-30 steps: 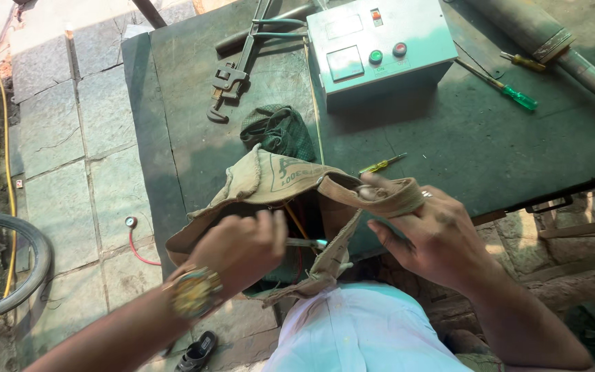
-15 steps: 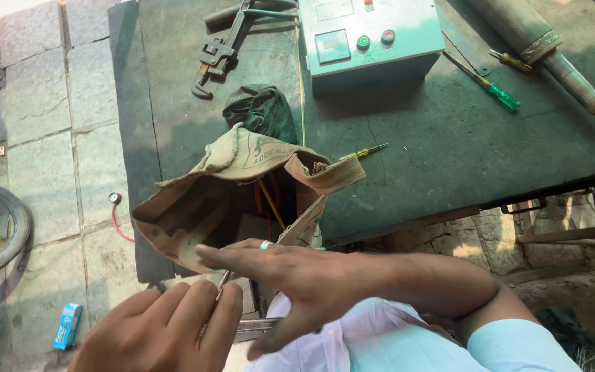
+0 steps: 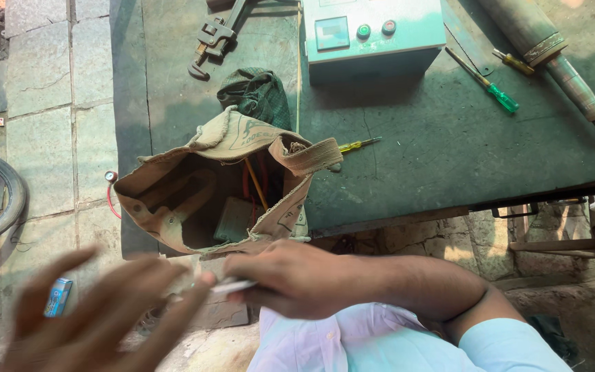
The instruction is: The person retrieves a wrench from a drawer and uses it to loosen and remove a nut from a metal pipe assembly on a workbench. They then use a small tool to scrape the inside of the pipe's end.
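A dark green workbench is standing over a stone-paved floor, carrying a pale control box, a pipe wrench and a green-handled screwdriver. Both hands have drawn back from the open canvas tool bag, which is now sitting untouched at the bench edge. The right hand is pinching a small pale object, too blurred to identify, just below the bag. The left hand is sweeping towards it, fingers spread and loose, gripping nothing.

Green workbench, open canvas bag, control box, pipe wrench, screwdrivers
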